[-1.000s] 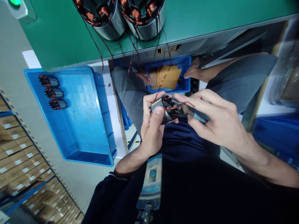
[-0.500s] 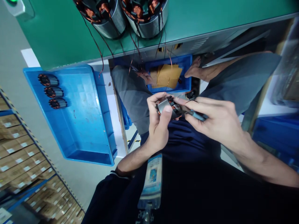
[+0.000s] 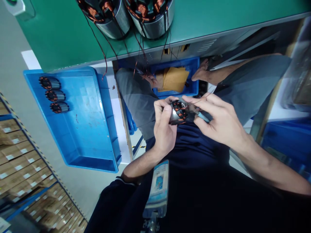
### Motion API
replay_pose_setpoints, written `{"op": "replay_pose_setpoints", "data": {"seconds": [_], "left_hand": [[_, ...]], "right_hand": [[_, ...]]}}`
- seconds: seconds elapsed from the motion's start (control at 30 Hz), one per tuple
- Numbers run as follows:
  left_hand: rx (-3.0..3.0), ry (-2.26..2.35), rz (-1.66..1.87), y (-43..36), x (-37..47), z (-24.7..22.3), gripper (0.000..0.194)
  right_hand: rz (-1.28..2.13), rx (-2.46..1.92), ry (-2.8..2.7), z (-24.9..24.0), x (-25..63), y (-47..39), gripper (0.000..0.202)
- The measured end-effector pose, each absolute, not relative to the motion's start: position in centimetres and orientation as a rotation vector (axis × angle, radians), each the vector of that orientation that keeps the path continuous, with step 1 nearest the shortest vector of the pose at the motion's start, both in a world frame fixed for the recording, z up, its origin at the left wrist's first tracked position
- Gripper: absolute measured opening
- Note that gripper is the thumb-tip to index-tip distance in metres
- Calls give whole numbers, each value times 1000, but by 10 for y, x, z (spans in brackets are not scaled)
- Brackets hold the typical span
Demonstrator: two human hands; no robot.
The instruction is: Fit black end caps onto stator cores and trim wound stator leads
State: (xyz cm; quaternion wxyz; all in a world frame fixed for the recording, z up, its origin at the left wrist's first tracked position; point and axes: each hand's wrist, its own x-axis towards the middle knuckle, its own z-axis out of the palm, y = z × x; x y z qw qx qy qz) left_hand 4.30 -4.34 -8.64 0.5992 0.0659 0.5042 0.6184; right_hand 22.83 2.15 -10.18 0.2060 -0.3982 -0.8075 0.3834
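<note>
My left hand (image 3: 164, 127) is wrapped round a motor stator (image 3: 179, 111), a short steel cylinder with copper windings on black insulation. Its wound end faces right and up toward me. My right hand (image 3: 216, 118) holds a small hand tool with a blue handle (image 3: 203, 117), its metal end beside the stator's wound face. Fingers cover much of this tool, so its exact kind is unclear. A thin copper wire runs near my right fingertips. Both hands are over my lap, below the table edge.
Two stators (image 3: 152, 21) stand on the green table (image 3: 218, 19), loose wires hanging over its edge. At left, a blue tray (image 3: 85, 129) holds three stators (image 3: 55, 95). A blue bin (image 3: 194, 74) with brown card pieces (image 3: 176, 79) lies between my feet. An ID badge (image 3: 157, 191) hangs at my chest.
The stator has turned in my left hand, showing more of its wound face. My left thumb has shifted left and up along its side. My right hand, with the tool, has moved slightly left.
</note>
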Motion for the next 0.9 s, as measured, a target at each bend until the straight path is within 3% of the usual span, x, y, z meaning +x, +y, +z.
{"op": "replay_pose_setpoints", "data": {"seconds": [0.2,0.4,0.9], "left_hand": [[259,1157,1506,-43,46,-64,27],[451,1183,1489,-50,48,-61,25],[329,1261,1478,-52,51,-69,30]], "right_hand": [[891,-1139,-2328,-69,228,18,75],[1007,-1151,-2271,-49,225,17,73],[966,-1150,-2325,-61,226,16,65]]}}
